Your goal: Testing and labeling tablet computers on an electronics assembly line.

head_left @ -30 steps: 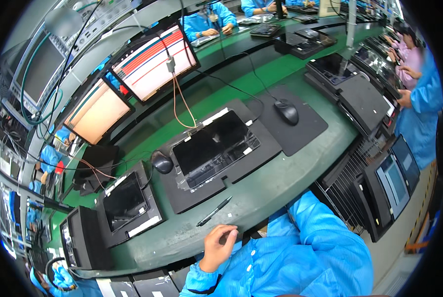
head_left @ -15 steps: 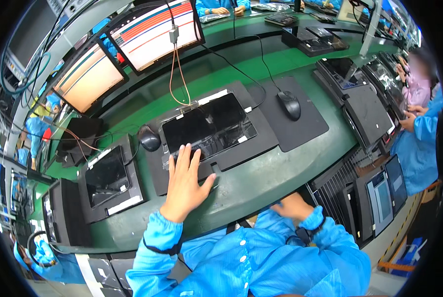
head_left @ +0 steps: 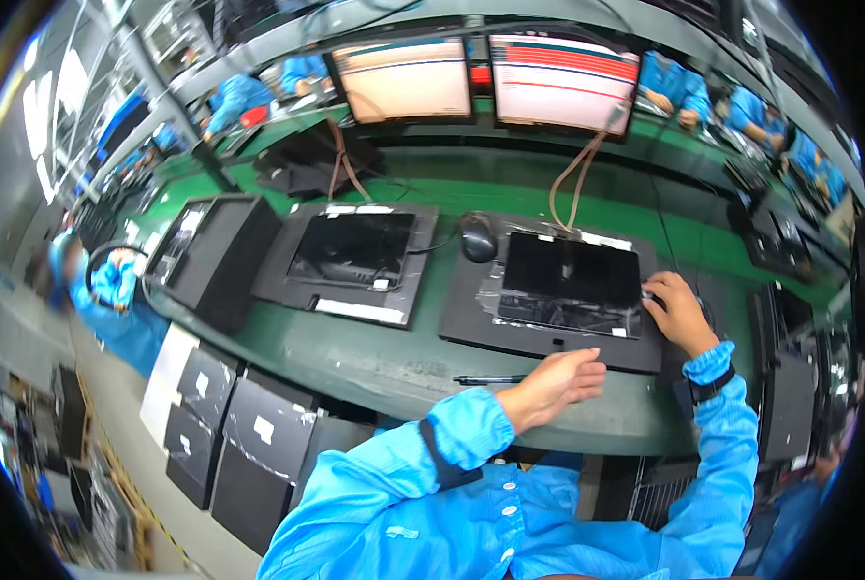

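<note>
A black tablet (head_left: 570,275) in clear film lies on a dark foam board (head_left: 471,324) in front of me. My right hand (head_left: 682,314) is at the tablet's right edge, thumb and fingers pinched together. Something small shows at those fingertips, too small to make out. My left hand (head_left: 556,385) hovers over the table's front edge, below the board, its fingers stretched out and holding nothing. Beside its wrist lies a black pen (head_left: 488,380). A black mouse (head_left: 478,238) sits by the tablet's upper left corner; another dark shape by my right hand is mostly hidden.
On the left, a second tablet (head_left: 353,248) rests on its own board, with a black foam box (head_left: 221,253) beyond. Two lit monitors (head_left: 563,82) stand behind, with pinkish cables (head_left: 570,184) hanging down. Dark cases (head_left: 263,425) stand below the table's left edge. Co-workers in blue are around.
My view has swung left. My right hand has risen from my lap to the tablet's right edge. My left hand has left the tablet and come back toward the table's front edge.
</note>
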`<state>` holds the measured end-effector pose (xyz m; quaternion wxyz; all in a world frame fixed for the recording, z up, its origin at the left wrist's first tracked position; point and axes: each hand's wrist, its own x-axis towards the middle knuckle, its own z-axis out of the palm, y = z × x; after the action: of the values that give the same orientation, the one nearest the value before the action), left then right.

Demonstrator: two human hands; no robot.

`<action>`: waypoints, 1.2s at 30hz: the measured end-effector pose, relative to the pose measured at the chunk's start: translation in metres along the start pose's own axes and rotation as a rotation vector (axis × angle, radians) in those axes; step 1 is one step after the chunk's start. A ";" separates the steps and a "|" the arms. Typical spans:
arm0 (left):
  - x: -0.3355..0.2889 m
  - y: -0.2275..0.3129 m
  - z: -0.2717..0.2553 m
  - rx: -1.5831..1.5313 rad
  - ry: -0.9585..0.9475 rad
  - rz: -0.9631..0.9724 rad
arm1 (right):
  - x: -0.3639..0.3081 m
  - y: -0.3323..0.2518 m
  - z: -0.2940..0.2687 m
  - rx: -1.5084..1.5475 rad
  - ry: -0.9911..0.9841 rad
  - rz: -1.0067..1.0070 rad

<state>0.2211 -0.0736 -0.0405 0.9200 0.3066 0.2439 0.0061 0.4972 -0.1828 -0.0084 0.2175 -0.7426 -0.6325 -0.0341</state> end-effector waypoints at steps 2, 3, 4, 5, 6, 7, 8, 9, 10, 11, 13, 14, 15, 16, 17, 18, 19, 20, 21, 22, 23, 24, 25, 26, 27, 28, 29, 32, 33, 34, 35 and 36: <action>0.013 0.000 0.002 -0.154 0.040 -0.001 | 0.009 -0.008 -0.006 0.026 -0.048 -0.022; 0.017 0.000 0.004 -0.280 0.056 -0.038 | 0.012 -0.015 -0.013 0.071 -0.056 -0.042; 0.023 -0.002 0.006 -0.264 0.040 -0.050 | 0.010 -0.019 -0.021 0.113 -0.049 -0.042; 0.018 0.004 0.007 -0.269 0.043 -0.035 | 0.010 -0.028 -0.026 0.113 -0.052 -0.058; 0.012 0.009 0.010 -0.305 -0.013 -0.012 | 0.006 -0.037 -0.032 0.188 -0.058 0.059; 0.007 0.011 0.011 -0.338 -0.073 0.002 | -0.001 -0.046 -0.039 0.261 -0.064 0.186; 0.012 0.008 0.014 -0.414 -0.080 0.129 | -0.008 -0.054 -0.047 0.228 -0.077 0.238; 0.011 0.009 0.009 -0.414 -0.082 0.118 | -0.010 -0.070 -0.051 0.226 -0.078 0.249; 0.007 0.009 0.007 -0.358 -0.026 0.258 | -0.015 -0.091 -0.055 0.241 -0.047 0.290; 0.000 0.014 0.009 -0.300 0.017 0.398 | -0.020 -0.106 -0.060 0.246 -0.011 0.332; -0.042 0.026 0.005 -0.266 0.078 0.382 | -0.034 -0.124 -0.057 0.281 -0.022 0.391; -0.072 0.040 0.004 -0.207 0.099 0.474 | -0.038 -0.124 -0.056 0.106 0.080 0.154; -0.104 0.060 -0.008 -0.114 0.151 0.541 | -0.040 -0.123 -0.051 -0.070 0.174 -0.080; -0.148 0.088 -0.033 -0.001 0.177 0.436 | -0.045 -0.116 -0.048 -0.152 0.194 -0.086; -0.182 0.108 -0.071 0.136 0.262 0.499 | -0.044 -0.111 -0.050 -0.234 0.250 -0.047; -0.226 0.136 -0.063 0.349 0.371 0.622 | -0.049 -0.090 -0.043 -0.317 0.325 0.024; -0.250 0.162 -0.069 0.526 0.441 0.693 | -0.063 -0.058 -0.033 -0.399 0.404 0.116; -0.277 0.188 -0.083 0.615 0.495 0.632 | -0.078 -0.034 -0.027 -0.406 0.442 0.223; -0.300 0.210 -0.113 0.838 0.573 0.633 | -0.090 -0.011 -0.022 -0.410 0.482 0.322; -0.322 0.228 -0.137 0.955 0.668 0.643 | -0.102 0.011 -0.013 -0.431 0.497 0.382; -0.342 0.244 -0.165 1.056 0.765 0.658 | -0.095 0.014 -0.007 -0.444 0.502 0.407; -0.362 0.263 -0.195 1.117 0.822 0.660 | -0.090 0.018 -0.006 -0.319 0.474 0.447; -0.379 0.281 -0.219 1.180 0.887 0.668 | -0.087 0.024 -0.005 -0.187 0.454 0.479; -0.386 0.299 -0.243 1.162 0.917 0.687 | -0.088 0.026 -0.001 -0.192 0.460 0.478; -0.389 0.319 -0.264 1.149 0.952 0.705 | -0.090 0.026 0.005 -0.189 0.468 0.477; -0.387 0.338 -0.282 1.165 0.922 0.706 | -0.092 0.026 0.009 -0.177 0.460 0.513; -0.384 0.352 -0.297 1.116 0.938 0.687 | -0.094 0.023 0.010 -0.179 0.470 0.531; -0.372 0.386 -0.365 1.163 1.035 0.614 | -0.096 0.018 0.009 -0.141 0.420 0.579; -0.364 0.389 -0.377 1.211 1.052 0.614 | -0.095 0.016 0.007 -0.146 0.426 0.592; -0.349 0.386 -0.375 1.132 0.968 0.686 | -0.094 0.011 0.005 -0.141 0.428 0.569; -0.339 0.387 -0.361 1.147 0.944 0.681 | -0.097 0.006 0.003 -0.135 0.431 0.554; -0.334 0.390 -0.342 1.228 0.978 0.642 | -0.101 0.006 0.002 -0.174 0.390 0.550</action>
<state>-0.1743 0.3811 0.0921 0.3347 0.7691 0.4755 0.2653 0.4821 -0.2761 -0.0450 0.2711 -0.8805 -0.3501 -0.1691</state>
